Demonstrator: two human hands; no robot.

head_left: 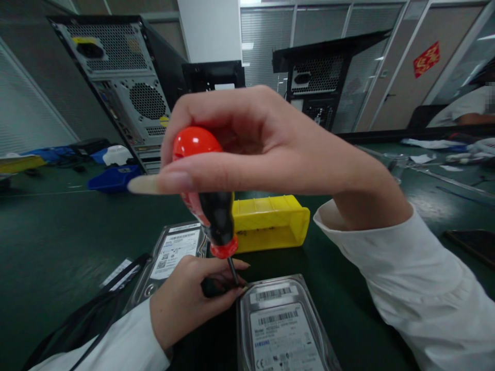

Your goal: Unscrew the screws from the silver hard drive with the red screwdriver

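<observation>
My right hand [266, 149] grips the red and black handle of a screwdriver [218, 216] from above, its thumb stretched along the side. The thin shaft slants down to the fingertips of my left hand [189, 296]. Those fingertips are close together around the shaft's lower end, and whatever they pinch there is too small to make out. Right beside them lies a silver hard drive [284, 330] with a white label, its upper left corner at the fingertips. A second hard drive [180, 250] lies behind my left hand, partly covered by it.
Behind the drives a yellow plastic bin [270, 221] lies on the green table [69, 232]. A blue bin [114, 179] is farther left. Black cables [112, 299] run by my left sleeve. Computer cases [116, 77] stand at the back; a phone [474, 242] lies right. A person [460, 108] sits far right.
</observation>
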